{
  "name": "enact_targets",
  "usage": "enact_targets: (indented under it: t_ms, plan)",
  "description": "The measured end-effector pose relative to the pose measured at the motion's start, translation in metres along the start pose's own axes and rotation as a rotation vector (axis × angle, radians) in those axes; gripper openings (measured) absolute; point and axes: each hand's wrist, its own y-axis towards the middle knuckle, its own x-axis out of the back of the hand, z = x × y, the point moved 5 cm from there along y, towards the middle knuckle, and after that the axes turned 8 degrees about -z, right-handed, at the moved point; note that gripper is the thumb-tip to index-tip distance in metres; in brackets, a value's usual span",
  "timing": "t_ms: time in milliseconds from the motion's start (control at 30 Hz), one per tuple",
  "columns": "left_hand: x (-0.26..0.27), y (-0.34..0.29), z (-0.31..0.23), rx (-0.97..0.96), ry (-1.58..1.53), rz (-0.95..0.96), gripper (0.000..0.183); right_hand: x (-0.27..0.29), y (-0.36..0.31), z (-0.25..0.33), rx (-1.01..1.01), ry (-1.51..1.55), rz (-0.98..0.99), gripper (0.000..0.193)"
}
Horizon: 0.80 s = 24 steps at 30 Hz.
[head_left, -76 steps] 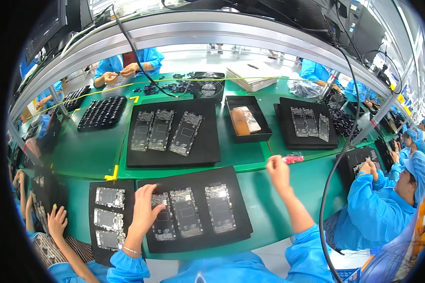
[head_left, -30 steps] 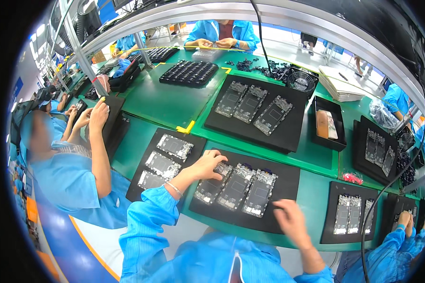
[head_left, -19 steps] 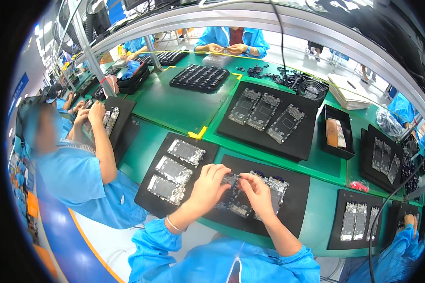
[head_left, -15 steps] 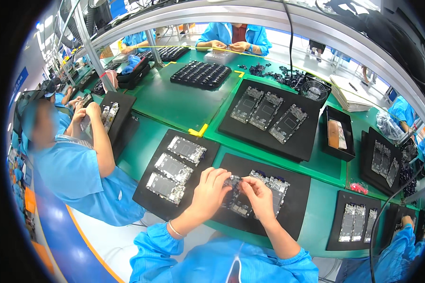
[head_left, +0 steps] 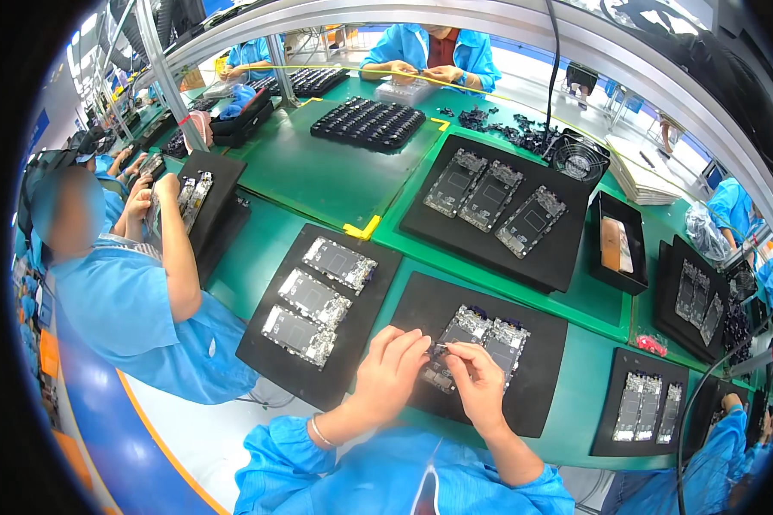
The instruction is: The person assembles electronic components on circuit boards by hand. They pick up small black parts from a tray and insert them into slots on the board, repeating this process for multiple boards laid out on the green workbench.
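Observation:
My left hand and my right hand meet over a black foam mat in front of me. Between their fingertips is a small dark part, too small to name exactly. Both hands are closed in a pinch at it. On the mat, just beyond my right hand, lie two circuit boards: a left board and a right board, the latter partly covered by my fingers. More board surface shows below the small part, largely hidden by my hands.
Left stands another black mat with three circuit boards. Beyond are a stacked mat with three boards, a black box, a fan and a tray of dark parts. A co-worker sits close at left.
Both my hands have come slightly lower and nearer to me, with the small dark part between them. The left co-worker's hands have shifted a little.

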Motion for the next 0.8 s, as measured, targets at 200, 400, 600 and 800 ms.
enact_targets:
  t_ms: [200, 400, 600, 800]
  plan:
    - [0.001, -0.0034, -0.0049, -0.018, 0.013, 0.0, 0.041, -0.0002, -0.0012, 0.0036, 0.056, -0.086, -0.027, 0.015]
    - [0.0016, -0.0045, -0.0079, -0.033, 0.006, 0.008, 0.042, 0.0006, -0.0019, 0.0003, 0.041, -0.05, -0.032, 0.017]
    - [0.0032, -0.0048, -0.0074, -0.014, -0.014, 0.026, 0.043, 0.0007, -0.0019, -0.0018, -0.007, -0.042, -0.011, 0.016]
    - [-0.0005, -0.0046, -0.0049, -0.039, -0.048, 0.015, 0.042, 0.0021, 0.001, -0.0039, 0.028, -0.082, 0.012, 0.015]
